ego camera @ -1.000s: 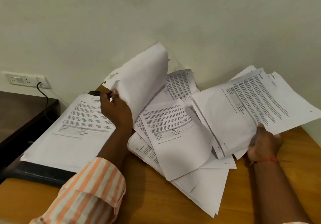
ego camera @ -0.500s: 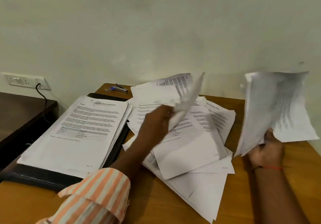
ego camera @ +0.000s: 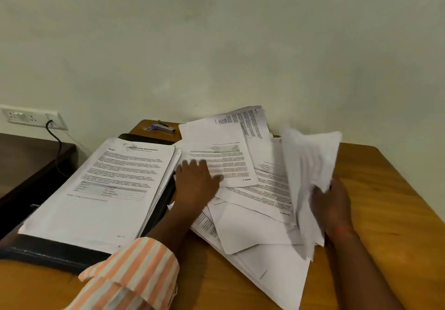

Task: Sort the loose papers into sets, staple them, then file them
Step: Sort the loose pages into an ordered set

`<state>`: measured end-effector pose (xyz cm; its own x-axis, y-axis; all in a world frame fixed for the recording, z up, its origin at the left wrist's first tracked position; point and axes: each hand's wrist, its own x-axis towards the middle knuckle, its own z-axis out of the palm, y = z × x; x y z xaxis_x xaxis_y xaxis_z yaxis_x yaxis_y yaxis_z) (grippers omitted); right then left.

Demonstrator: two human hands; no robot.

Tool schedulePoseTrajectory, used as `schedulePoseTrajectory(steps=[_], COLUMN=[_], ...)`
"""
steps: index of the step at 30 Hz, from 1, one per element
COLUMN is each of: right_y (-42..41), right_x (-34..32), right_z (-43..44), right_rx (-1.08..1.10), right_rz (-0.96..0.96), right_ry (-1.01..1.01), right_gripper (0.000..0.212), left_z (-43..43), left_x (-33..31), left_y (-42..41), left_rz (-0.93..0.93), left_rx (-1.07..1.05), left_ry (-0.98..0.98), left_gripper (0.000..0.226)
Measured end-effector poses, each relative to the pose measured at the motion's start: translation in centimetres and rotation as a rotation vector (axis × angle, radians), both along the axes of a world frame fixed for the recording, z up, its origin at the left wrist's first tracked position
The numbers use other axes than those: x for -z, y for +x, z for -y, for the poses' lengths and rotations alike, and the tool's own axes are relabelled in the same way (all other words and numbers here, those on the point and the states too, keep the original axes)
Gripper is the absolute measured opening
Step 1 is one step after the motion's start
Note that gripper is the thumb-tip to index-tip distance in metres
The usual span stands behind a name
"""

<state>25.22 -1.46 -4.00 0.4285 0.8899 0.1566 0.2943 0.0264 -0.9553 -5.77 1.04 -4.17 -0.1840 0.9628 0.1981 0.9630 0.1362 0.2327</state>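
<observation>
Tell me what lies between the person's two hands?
Head view: overlapping loose white printed sheets lie between the left hand and the right hand holding a raised paper sheaf.

Wall socket (ego camera: 31, 117); black cable (ego camera: 57, 149)

Left of the pile (ego camera: 255, 228) lies a folder (ego camera: 55, 254) with a stack (ego camera: 103, 189) on it; behind the pile's left corner, a stapler (ego camera: 166, 127); at its right edge, a sheaf (ego camera: 310, 165).

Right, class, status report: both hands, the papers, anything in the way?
Left hand flat on the loose pile. Right hand grips a blurred sheaf. Stapler lies apart at the far edge, neat stack on the folder; nothing in the way.
</observation>
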Motion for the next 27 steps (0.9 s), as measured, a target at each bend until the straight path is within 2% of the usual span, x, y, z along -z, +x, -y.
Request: schedulePoseTrajectory(steps=[2, 5, 6, 8, 9, 10, 12, 14, 16, 20, 23, 25, 27], right_y=[-0.6, -0.8, -0.8, -0.7, -0.9, -1.0, -1.1, -1.1, -1.1, -1.2, -0.8, -0.7, -0.9], right_x=[-0.3, -0.4, -0.4, -0.3, -0.5, -0.6, -0.7, -0.8, -0.9, -1.0, -0.9, -0.9, -1.3], right_z=[0.1, 0.1, 0.1, 0.1, 0.3, 0.3, 0.4, 0.4, 0.5, 0.5, 0.4, 0.4, 0.5], right_rx=[-0.029, -0.035, -0.035, -0.043, -0.045, -0.050, -0.059, -0.073, -0.090, -0.111, -0.093, -0.067, -0.007], right_rz=[0.082, 0.092, 0.097, 0.116, 0.128, 0.143, 0.171, 0.186, 0.181, 0.158, 0.099, 0.079, 0.103], right_ry=[-0.031, -0.031, -0.037, -0.069, -0.072, -0.077, -0.078, -0.088, -0.091, -0.084, -0.082, -0.075, -0.057], right_gripper=[0.032, 0.036, 0.037, 0.039, 0.040, 0.042, 0.047, 0.051, 0.054, 0.057, 0.058, 0.059, 0.058], left_z=[0.0, 0.0, 0.0, 0.4, 0.6, 0.7, 0.7, 0.7, 0.8, 1.5, 1.6, 1.4, 1.0], left_x=[1.0, 0.9, 0.5, -0.2, -0.6, -0.9, -1.5, -1.6, -1.8, -2.0, -2.1, -2.1, -1.9], left_y=[0.7, 1.6, 1.7, 1.9, 2.0, 2.0, 2.0, 2.0, 2.4, 3.7, 4.0, 3.8, 3.2], left_rz=[-0.037, -0.018, 0.058, 0.369, 0.517, 0.602, 0.674, 0.687, 0.663, 0.853, 0.939, 1.029, 1.103], left_rx=[0.073, 0.282, 0.349, 0.448, 0.475, 0.438, 0.229, 0.057, 0.107, 0.356, 0.459, 0.413, 0.253], left_ry=[-0.061, -0.072, -0.077, -0.091, -0.046, 0.036, 0.160, 0.092, -0.033, -0.051, -0.048, -0.003, 0.070], left_gripper=[0.067, 0.053, 0.045, 0.021, 0.016, 0.017, 0.023, 0.035, 0.045, 0.033, 0.027, 0.019, 0.016])
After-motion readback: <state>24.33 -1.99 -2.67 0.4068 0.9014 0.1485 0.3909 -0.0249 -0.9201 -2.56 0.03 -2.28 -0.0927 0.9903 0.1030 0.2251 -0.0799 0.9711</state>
